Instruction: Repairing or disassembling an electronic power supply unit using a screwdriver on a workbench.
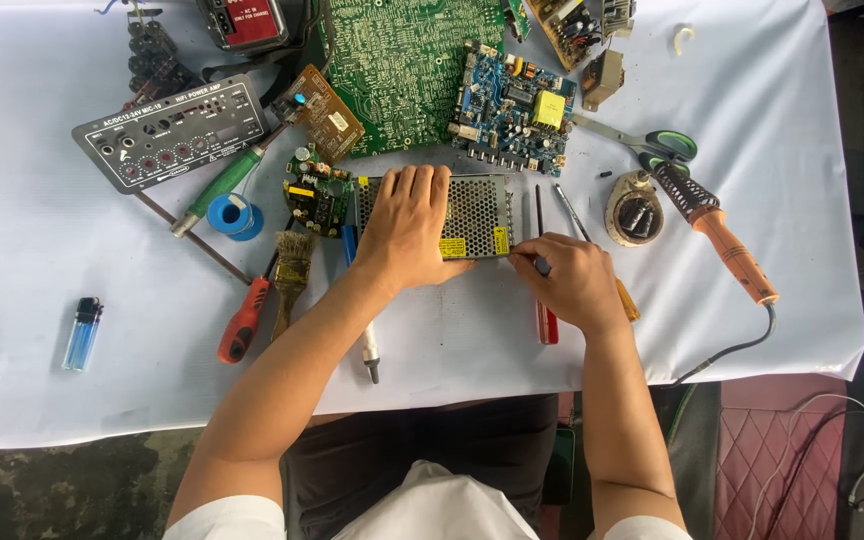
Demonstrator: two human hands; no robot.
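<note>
Perforated grey metal makes up the power supply box [472, 215], lying mid-table on the white cloth [32, 250]; its left part is hidden under the left hand [407, 225], pressed flat with fingers spread. The right hand [572, 280] is curled at the box's right corner, pinching something too small to make out. Three screwdrivers lie around: one red-handled [244, 318] on the left, two partly hidden under the right hand. One soldering iron [722, 240], one lighter [82, 333].
</note>
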